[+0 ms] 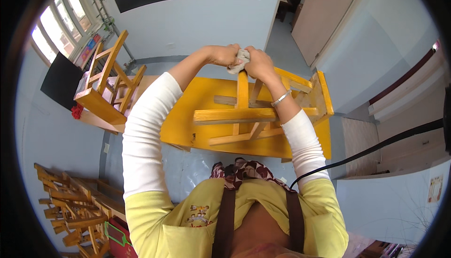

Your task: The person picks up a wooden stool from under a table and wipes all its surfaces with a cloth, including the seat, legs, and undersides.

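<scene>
Both of my hands meet above the far side of a wooden stool (243, 90) that lies on its side on a yellow table (183, 99). Between them is a bunched, greyish cloth (243, 60). My left hand (223, 54) grips the cloth from the left, and my right hand (260, 62) grips it from the right. The cloth is at the far end of a stool rail; whether it touches the wood is hard to tell. The stool's legs point left, and its seat (322, 97) stands on edge at the right. My right forearm passes over the stool's near leg.
Another wooden stool (102, 99) rests upturned at the left, near a red cloth flower (76, 111). Stacked wooden stools (70, 205) fill the lower left beside a red box (119, 237). A black cable (370, 145) runs to my right side. A door (324, 15) stands ajar beyond.
</scene>
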